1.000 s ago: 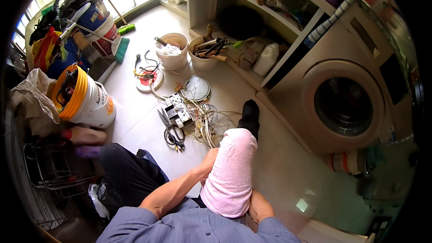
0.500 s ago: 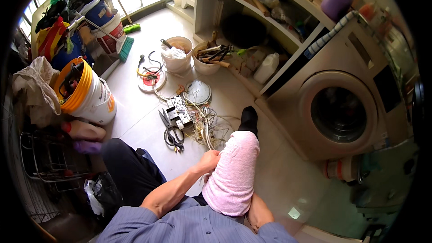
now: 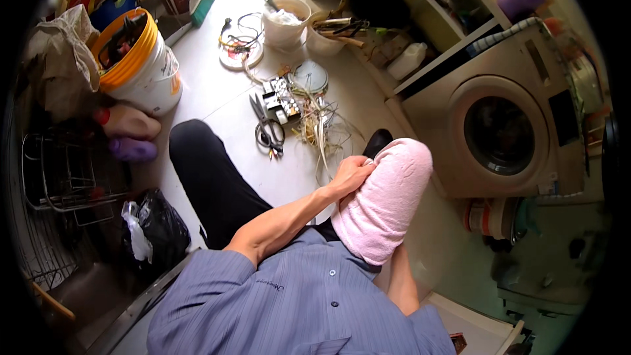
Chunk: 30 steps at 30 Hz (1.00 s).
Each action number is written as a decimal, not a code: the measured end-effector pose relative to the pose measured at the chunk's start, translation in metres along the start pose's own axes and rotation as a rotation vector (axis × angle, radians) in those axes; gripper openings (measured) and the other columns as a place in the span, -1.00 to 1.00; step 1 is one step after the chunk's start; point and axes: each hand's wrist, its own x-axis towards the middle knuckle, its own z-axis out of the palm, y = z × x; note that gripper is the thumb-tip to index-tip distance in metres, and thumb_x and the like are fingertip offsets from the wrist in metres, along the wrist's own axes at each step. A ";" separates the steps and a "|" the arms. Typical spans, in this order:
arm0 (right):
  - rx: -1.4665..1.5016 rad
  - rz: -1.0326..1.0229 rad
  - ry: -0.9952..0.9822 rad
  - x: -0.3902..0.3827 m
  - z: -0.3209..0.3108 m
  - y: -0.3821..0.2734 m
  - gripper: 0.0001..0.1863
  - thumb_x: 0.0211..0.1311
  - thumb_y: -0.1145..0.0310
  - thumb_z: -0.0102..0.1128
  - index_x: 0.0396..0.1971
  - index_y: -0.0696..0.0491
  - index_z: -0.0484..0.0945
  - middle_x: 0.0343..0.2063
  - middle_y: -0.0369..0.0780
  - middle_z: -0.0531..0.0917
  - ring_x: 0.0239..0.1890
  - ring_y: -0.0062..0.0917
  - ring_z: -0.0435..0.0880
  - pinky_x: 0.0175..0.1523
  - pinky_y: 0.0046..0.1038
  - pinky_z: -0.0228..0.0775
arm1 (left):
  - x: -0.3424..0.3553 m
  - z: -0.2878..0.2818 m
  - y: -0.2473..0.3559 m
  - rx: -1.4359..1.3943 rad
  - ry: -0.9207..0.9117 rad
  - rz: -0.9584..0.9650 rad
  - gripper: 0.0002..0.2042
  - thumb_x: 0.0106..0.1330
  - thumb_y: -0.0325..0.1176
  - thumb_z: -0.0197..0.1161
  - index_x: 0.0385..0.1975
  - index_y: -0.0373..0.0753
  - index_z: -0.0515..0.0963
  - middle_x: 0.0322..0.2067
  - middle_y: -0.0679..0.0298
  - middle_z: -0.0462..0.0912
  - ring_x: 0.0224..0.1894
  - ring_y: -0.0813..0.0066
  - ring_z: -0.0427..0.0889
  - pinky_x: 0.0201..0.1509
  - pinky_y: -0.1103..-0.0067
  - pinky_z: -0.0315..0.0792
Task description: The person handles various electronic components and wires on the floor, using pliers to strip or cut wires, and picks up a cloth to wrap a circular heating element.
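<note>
Draped snug over the right knee here: a pink terry towel (image 3: pixel 388 204), plush, fuzzy-napped, domed at the top, creased softly down its inner side. And right at that inner edge, the left hand (image 3: pixel 351 176), fingers curled together and clamped on a small gathered fold of the cloth. Right forearm (image 3: pixel 402 283) angled in under the towel's lower end, right hand hidden behind it; no telling whether with fingers apart or together. Just beyond, on smooth pale floor tiles (image 3: pixel 227 128): a springy tangle of thin wires (image 3: pixel 320 135), black-handled scissors (image 3: pixel 270 134), a flat round disc (image 3: pixel 310 77). Farther right, a washing machine (image 3: pixel 440 108) with round glass door.
</note>
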 end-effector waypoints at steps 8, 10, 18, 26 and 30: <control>-0.410 -0.176 0.100 -0.018 -0.018 -0.114 -0.85 0.31 0.34 0.21 -0.40 0.05 0.47 -0.64 -0.32 0.49 -0.62 -0.61 0.46 -0.54 -0.55 0.32 | -0.012 -0.007 -0.019 0.191 -0.155 -0.079 -0.68 0.25 -0.15 0.25 -0.38 -0.34 0.66 -0.54 0.24 0.65 -0.49 0.54 0.57 -0.38 0.52 0.45; -0.406 -0.309 0.062 -0.003 -0.010 -0.145 -0.85 0.31 0.33 0.21 -0.38 0.07 0.50 -0.62 -0.33 0.49 -0.62 -0.64 0.45 -0.54 -0.57 0.29 | -0.009 -0.014 -0.017 0.172 -0.235 -0.134 -0.70 0.24 -0.15 0.25 -0.33 -0.31 0.67 -0.51 0.23 0.67 -0.47 0.53 0.60 -0.35 0.53 0.49; -0.306 -0.600 -0.238 0.039 0.133 -0.249 -0.82 0.32 0.42 0.19 -0.14 0.15 0.55 -0.47 -0.32 0.57 -0.54 -0.67 0.50 -0.49 -0.61 0.29 | 0.009 -0.138 0.027 1.076 -0.467 0.140 -0.76 0.21 -0.22 0.28 -0.26 -0.26 0.66 -0.32 0.03 0.71 -0.19 0.04 0.68 -0.10 0.30 0.52; -1.014 -0.661 -0.404 0.068 0.312 -0.204 -0.81 0.06 0.30 0.22 -0.44 0.13 0.62 -0.60 -0.29 0.63 -0.61 -0.62 0.61 -0.47 -0.52 0.41 | 0.029 -0.247 0.097 1.290 -0.291 0.122 -0.80 0.19 -0.38 0.26 -0.22 -0.26 0.64 -0.38 -0.01 0.68 -0.23 0.02 0.67 -0.11 0.29 0.52; -1.194 -0.518 -0.249 0.171 0.324 -0.083 -0.80 0.09 0.33 0.20 -0.46 0.17 0.63 -0.63 -0.18 0.69 -0.63 -0.52 0.69 -0.50 -0.43 0.51 | 0.043 -0.273 0.080 1.177 -0.184 0.108 -0.80 0.16 -0.39 0.27 -0.24 -0.29 0.62 -0.40 0.01 0.67 -0.24 0.00 0.65 -0.13 0.24 0.50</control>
